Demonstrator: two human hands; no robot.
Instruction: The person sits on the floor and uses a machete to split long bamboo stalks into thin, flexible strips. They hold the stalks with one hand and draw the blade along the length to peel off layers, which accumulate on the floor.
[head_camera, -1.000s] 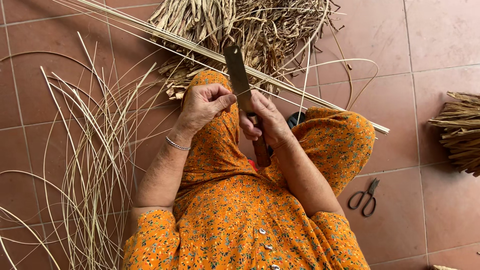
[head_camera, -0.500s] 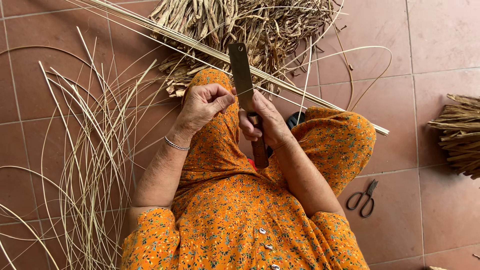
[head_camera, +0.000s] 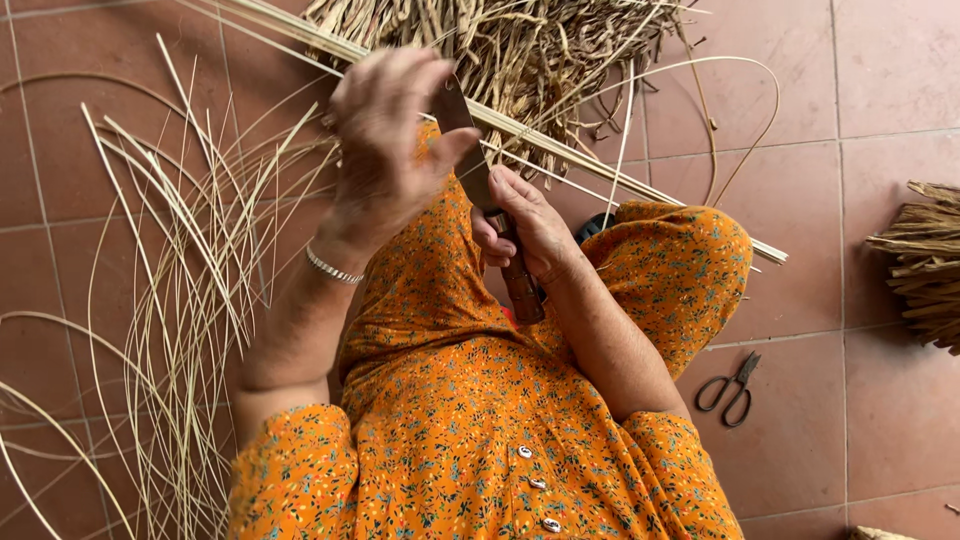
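Observation:
My right hand (head_camera: 532, 228) grips the wooden handle of a long knife (head_camera: 521, 288) over my lap, with the blade pointing away from me. My left hand (head_camera: 385, 140) is lifted and motion-blurred beside the blade, thumb close to the metal; whether it pinches a strip is unclear. A thin pale cane strip (head_camera: 745, 70) loops across the floor beyond the knife. I sit on the tiles in an orange flowered dress (head_camera: 470, 430), and a silver bracelet (head_camera: 333, 268) is on my left wrist.
Several long split cane strips (head_camera: 190, 290) fan out on the floor at my left. A heap of dry shavings (head_camera: 520, 45) lies ahead, crossed by long straight canes (head_camera: 640, 190). Black scissors (head_camera: 730, 388) lie at my right, and a straw bundle (head_camera: 925, 265) beyond them.
My left hand has risen from the blade towards the camera and to the left, blurring. The right hand and knife have stayed nearly in place.

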